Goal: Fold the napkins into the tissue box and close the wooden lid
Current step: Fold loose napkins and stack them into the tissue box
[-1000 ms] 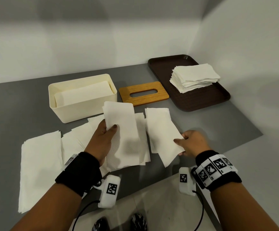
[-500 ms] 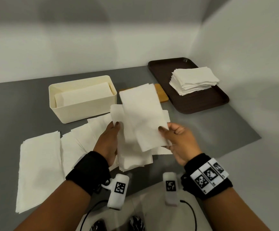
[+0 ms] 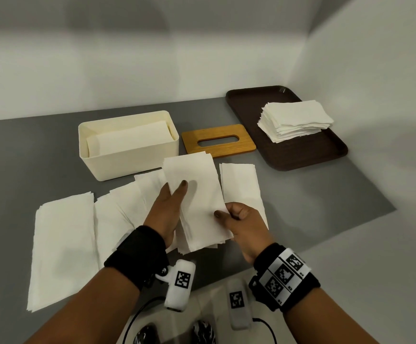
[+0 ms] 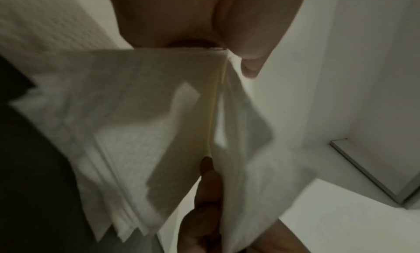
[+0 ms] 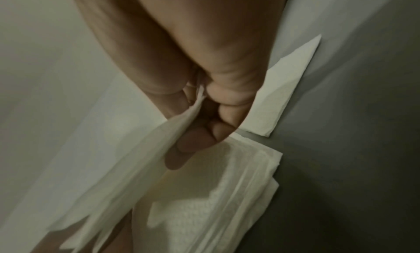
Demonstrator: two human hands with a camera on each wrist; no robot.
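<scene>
The cream tissue box (image 3: pixel 130 157) stands open at the back left with folded napkins (image 3: pixel 130 140) inside. The wooden lid (image 3: pixel 218 140) lies flat on the table to its right. My left hand (image 3: pixel 174 202) holds a stack of folded napkins (image 3: pixel 197 194) above the table, thumb on top. My right hand (image 3: pixel 226 214) pinches the top napkin at its right edge; the pinch (image 5: pixel 197 98) also shows in the right wrist view. The stack's underside (image 4: pixel 136 131) fills the left wrist view. One folded napkin (image 3: pixel 241 187) lies on the table to the right.
A dark brown tray (image 3: pixel 251 108) at the back right holds a pile of napkins (image 3: pixel 296 119). Several unfolded napkins (image 3: pixel 63 244) are spread over the grey table on the left. White walls close off the back and right.
My right hand lifted a folded napkin from the table on the right, swung it left and laid it on the stack in my left hand. The left hand barely moved.
</scene>
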